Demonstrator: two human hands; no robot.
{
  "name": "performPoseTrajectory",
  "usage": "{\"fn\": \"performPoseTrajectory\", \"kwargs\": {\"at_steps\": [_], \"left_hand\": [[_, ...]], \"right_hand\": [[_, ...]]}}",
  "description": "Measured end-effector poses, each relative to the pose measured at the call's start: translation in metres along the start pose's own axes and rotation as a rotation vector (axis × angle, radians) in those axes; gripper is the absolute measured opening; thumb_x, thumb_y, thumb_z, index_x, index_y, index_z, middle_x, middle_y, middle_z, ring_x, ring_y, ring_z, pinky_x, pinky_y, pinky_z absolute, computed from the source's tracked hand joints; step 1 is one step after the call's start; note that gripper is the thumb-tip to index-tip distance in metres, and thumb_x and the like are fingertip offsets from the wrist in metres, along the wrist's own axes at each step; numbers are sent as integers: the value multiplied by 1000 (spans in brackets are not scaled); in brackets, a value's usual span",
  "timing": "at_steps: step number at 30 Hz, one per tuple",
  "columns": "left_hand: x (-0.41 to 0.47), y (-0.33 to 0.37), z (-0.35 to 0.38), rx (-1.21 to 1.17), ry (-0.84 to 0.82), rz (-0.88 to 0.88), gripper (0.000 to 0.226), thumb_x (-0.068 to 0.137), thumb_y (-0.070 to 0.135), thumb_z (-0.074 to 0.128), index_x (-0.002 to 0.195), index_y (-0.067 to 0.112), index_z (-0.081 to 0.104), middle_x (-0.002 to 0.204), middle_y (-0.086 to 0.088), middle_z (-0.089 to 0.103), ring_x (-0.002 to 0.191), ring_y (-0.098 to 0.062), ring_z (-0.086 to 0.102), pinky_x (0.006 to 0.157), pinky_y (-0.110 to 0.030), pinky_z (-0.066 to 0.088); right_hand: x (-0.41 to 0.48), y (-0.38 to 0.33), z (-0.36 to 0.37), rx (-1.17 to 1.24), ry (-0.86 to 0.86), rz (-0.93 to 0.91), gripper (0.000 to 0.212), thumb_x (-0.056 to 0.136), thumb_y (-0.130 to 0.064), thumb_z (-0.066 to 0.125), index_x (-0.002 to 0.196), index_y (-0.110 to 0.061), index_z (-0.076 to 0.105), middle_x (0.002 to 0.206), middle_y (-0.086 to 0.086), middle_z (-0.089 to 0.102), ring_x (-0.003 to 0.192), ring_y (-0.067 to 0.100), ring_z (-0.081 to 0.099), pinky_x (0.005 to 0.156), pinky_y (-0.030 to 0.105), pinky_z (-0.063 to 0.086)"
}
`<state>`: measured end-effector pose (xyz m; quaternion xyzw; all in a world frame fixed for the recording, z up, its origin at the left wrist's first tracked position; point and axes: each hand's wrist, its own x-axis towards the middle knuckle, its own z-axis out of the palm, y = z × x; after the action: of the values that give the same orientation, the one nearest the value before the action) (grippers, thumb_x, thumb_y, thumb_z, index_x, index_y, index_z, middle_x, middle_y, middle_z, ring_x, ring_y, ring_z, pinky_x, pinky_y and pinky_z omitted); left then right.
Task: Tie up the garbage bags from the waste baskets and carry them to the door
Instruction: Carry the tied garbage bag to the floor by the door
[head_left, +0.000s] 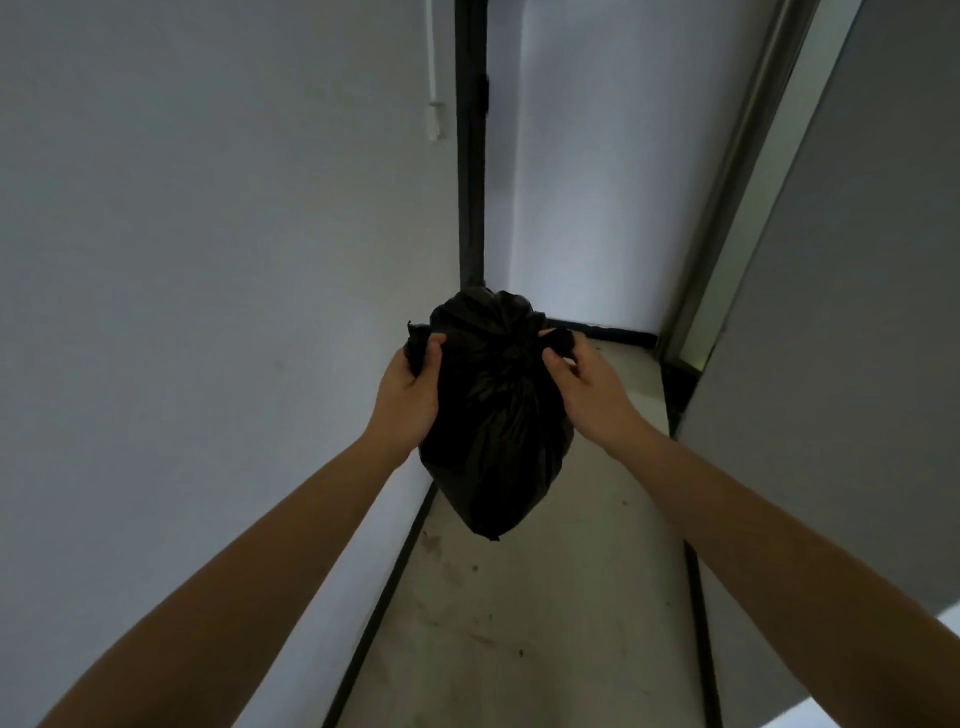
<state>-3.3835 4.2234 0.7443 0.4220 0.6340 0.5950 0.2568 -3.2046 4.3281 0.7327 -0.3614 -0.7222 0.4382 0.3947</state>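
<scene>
A black garbage bag (493, 421) hangs in the air in front of me, full and gathered into a knot at its top. My left hand (410, 395) grips one loose end of the bag's top on the left side. My right hand (582, 384) pinches the other end on the right side. Both ends are pulled apart from the knot between my hands. The bag's bottom hangs above the pale floor (519, 623) of a narrow corridor.
A white wall (208, 260) runs close along the left, with a dark baseboard. A dark door frame (470, 156) stands straight ahead at the corridor's end. A grey panel with a metal frame (753, 182) closes in on the right.
</scene>
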Motion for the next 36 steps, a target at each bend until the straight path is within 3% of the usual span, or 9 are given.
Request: {"fn": "performPoseTrajectory", "kwargs": {"at_steps": [4, 9, 11, 14, 18, 20, 26, 31, 36], "left_hand": [[97, -49, 30, 11, -20, -33, 39, 104, 43, 39, 128, 21, 60, 110, 16, 62, 101, 5, 56, 86, -14, 45], [227, -120, 77, 43, -13, -127, 40, 103, 48, 40, 127, 24, 62, 121, 4, 65, 113, -12, 60, 101, -33, 48], [279, -143, 98, 47, -24, -187, 40, 103, 47, 41, 127, 23, 62, 119, 3, 66, 112, -12, 61, 97, -30, 49], [341, -181, 123, 73, -35, -332, 39, 103, 46, 42, 124, 21, 64, 112, 3, 68, 106, -12, 64, 83, -22, 51], [399, -251, 142, 98, 10, -525, 32, 104, 41, 42, 109, 21, 67, 91, 4, 67, 84, -10, 64, 57, -5, 46], [411, -294, 146, 135, 30, -606, 25, 105, 38, 43, 103, 24, 64, 81, 6, 61, 71, -8, 56, 52, -5, 43], [422, -465, 150, 150, 25, -869, 26, 104, 37, 46, 100, 21, 67, 101, -6, 70, 93, -23, 65, 89, -42, 54], [416, -613, 160, 270, -2, -962, 31, 103, 38, 47, 99, 17, 70, 75, -7, 62, 65, -19, 56, 64, -33, 45], [400, -751, 159, 304, 35, -1011, 33, 103, 35, 48, 110, 12, 70, 94, -6, 69, 74, -13, 61, 69, -28, 48]], "right_hand": [[91, 62, 6, -12, 37, 33, 23, 103, -22, 52, 123, -15, 59, 111, -2, 66, 106, 12, 63, 89, 23, 47], [210, 150, 14, 11, 29, 106, 17, 102, -21, 53, 118, -19, 59, 109, -4, 66, 104, 11, 62, 76, 4, 44], [262, 189, 16, 10, -4, 165, 20, 102, -22, 54, 120, -17, 61, 112, -3, 67, 106, 13, 64, 83, 9, 48], [324, 247, 24, 27, -94, 329, 27, 101, -25, 55, 126, -17, 61, 118, 1, 69, 110, 19, 66, 100, 40, 52], [383, 319, 47, 7, -192, 519, 29, 100, -30, 58, 125, -18, 63, 117, 1, 69, 109, 19, 65, 102, 44, 50], [393, 356, 65, -56, -248, 584, 29, 99, -31, 59, 123, -17, 64, 113, -1, 68, 108, 21, 64, 101, 43, 51], [383, 501, 133, -161, -388, 767, 27, 98, -32, 60, 118, -14, 66, 106, 0, 67, 106, 25, 64, 97, 44, 50], [364, 634, 199, -194, -378, 904, 28, 96, -29, 64, 119, -12, 66, 109, 3, 69, 108, 24, 65, 95, 34, 50], [335, 752, 272, -270, -471, 964, 33, 98, -34, 59, 123, -13, 63, 123, 4, 66, 114, 23, 60, 84, 26, 39]]}}
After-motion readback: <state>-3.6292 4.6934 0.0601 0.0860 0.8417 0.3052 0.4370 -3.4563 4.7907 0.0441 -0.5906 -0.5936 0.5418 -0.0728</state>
